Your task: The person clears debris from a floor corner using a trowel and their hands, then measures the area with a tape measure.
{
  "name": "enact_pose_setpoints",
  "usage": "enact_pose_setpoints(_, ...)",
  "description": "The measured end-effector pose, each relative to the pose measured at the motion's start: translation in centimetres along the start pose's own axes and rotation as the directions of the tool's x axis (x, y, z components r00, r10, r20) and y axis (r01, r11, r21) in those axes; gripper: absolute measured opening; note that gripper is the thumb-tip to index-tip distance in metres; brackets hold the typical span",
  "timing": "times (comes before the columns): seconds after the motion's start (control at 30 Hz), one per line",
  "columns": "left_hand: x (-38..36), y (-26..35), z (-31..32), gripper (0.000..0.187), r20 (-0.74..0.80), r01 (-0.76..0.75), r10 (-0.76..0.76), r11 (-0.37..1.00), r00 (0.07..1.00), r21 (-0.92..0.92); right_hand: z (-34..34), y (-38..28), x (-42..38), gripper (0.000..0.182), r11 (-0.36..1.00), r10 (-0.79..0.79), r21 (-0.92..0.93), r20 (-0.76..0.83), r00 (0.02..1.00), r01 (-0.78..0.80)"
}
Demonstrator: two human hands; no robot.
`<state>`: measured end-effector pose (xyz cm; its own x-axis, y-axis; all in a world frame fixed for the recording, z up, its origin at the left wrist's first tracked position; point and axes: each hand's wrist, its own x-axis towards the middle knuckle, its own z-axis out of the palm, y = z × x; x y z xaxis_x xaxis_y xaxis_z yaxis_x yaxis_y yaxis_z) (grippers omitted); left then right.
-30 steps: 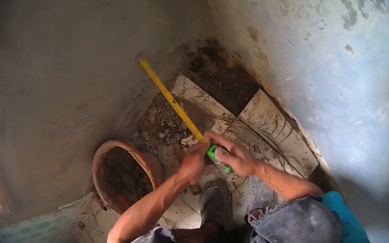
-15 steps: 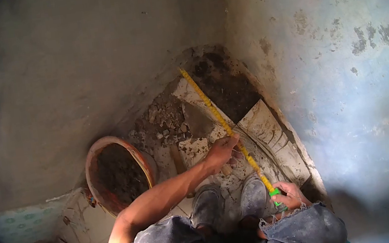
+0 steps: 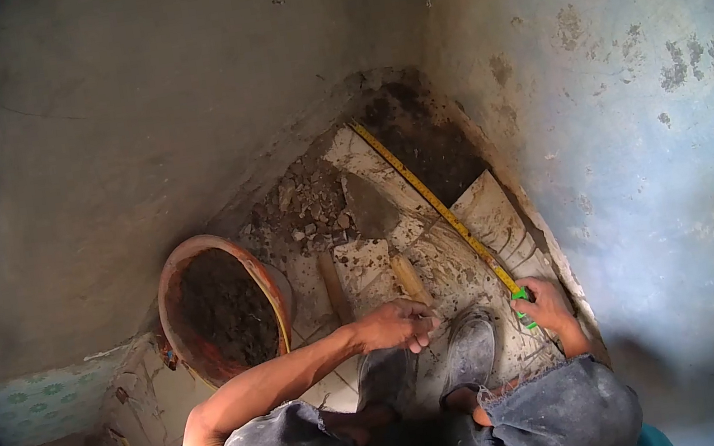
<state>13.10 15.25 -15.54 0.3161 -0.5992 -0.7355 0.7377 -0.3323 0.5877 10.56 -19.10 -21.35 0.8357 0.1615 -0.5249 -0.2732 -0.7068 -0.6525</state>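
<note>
My right hand (image 3: 544, 303) is wrapped round the green case of a tape measure (image 3: 524, 307). Its yellow blade (image 3: 436, 203) runs out up and to the left, over the tiles and along the dark dug-out patch (image 3: 429, 149), towards the wall. My left hand (image 3: 397, 326) hovers above the floor in front of my shoes, off the blade, with its fingers curled; whether anything small is between them I cannot make out. A wooden handle (image 3: 410, 277) lies just beyond that hand.
A bucket (image 3: 225, 310) of dark mortar stands at the left. Rubble (image 3: 309, 204) lies against the wall, near another wooden piece (image 3: 334, 285). Loose tiles (image 3: 491, 213) and a bluish wall (image 3: 661, 180) are at the right. My shoes (image 3: 469, 351) are below.
My left hand has let go of the blade and moved down and left. My right hand has moved up and right with the case. The blade now looks straighter.
</note>
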Motion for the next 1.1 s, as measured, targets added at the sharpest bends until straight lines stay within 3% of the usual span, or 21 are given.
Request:
enact_pose_setpoints(0.23, -0.8, -1.4, 0.4, 0.039, 0.076, 0.010, -0.028, 0.976, 0.997, 0.218, 0.4, -1.0, 0.8, 0.050, 0.999, -0.030, -0.031, -0.027, 0.999, 0.029)
enact_pose_setpoints(0.87, -1.5, -2.5, 1.0, 0.037, 0.087, 0.062, -0.080, 0.979, 0.993, 0.193, 0.7, -1.1, 1.9, 0.050, 0.997, -0.076, -0.028, -0.032, 0.997, 0.075)
enact_pose_setpoints(1.1, -1.0, -3.7, 1.0, 0.035, 0.060, 0.013, -0.021, 0.989, 0.998, 0.144, 0.7, -0.8, 2.2, 0.052, 0.997, -0.060, -0.039, -0.019, 0.998, 0.059)
